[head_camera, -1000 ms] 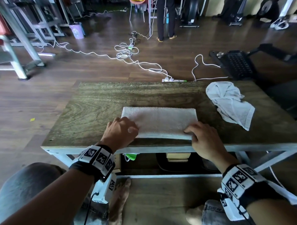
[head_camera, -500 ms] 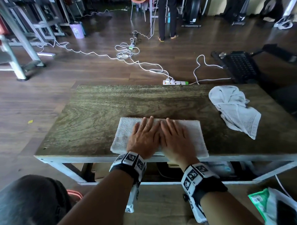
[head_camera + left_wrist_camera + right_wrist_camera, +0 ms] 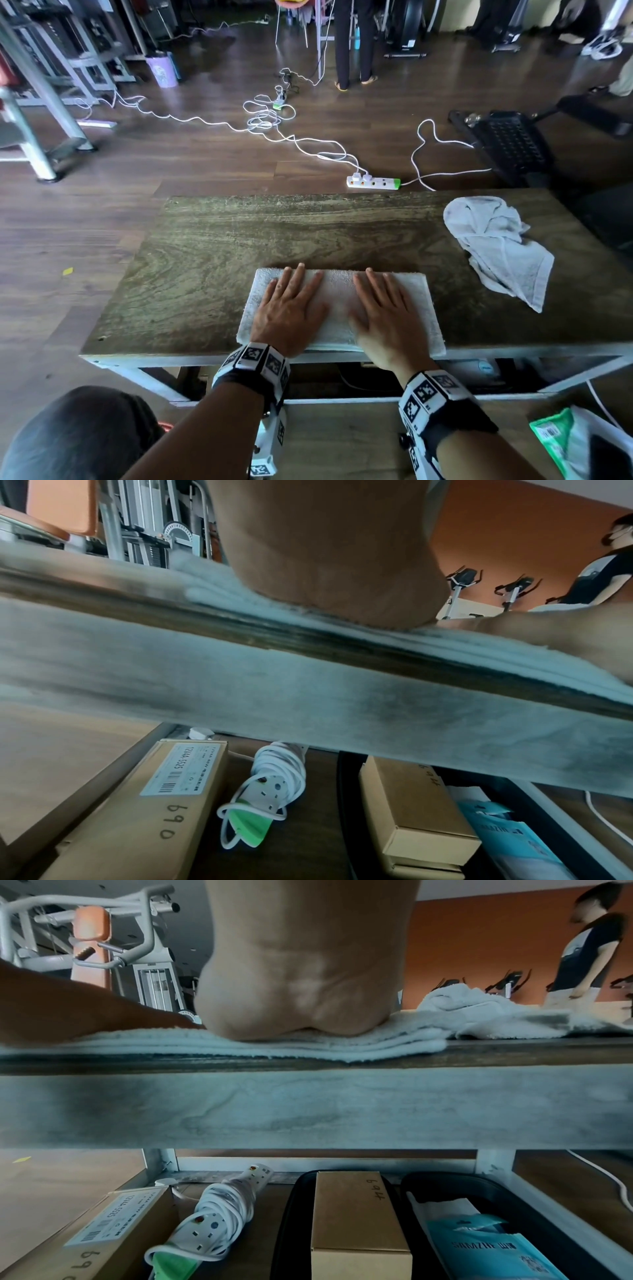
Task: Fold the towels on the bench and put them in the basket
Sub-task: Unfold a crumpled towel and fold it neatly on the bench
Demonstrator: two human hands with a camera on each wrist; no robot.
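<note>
A folded white towel (image 3: pixel 337 301) lies at the near edge of the wooden bench (image 3: pixel 274 233). My left hand (image 3: pixel 291 305) lies flat on its left half with straight, spread fingers. On the right half my right hand (image 3: pixel 383 308) presses down the same way. The wrist views show each palm heel resting on the layered towel (image 3: pixel 342 1042) (image 3: pixel 240 599) at the bench edge. A second white towel (image 3: pixel 496 246), crumpled, sits at the bench's right end. No basket is in view.
Under the bench lie cardboard boxes (image 3: pixel 359 1218), a coiled power strip (image 3: pixel 212 1213) and a black case (image 3: pixel 479 1191). White cables and another power strip (image 3: pixel 373 181) trail over the floor beyond the bench. A black perforated item (image 3: pixel 510 144) stands far right. People stand in the background.
The towel was folded toward the near edge. Both hands went from gripping its near corners to lying flat side by side in the middle, then slid apart over the towel.
</note>
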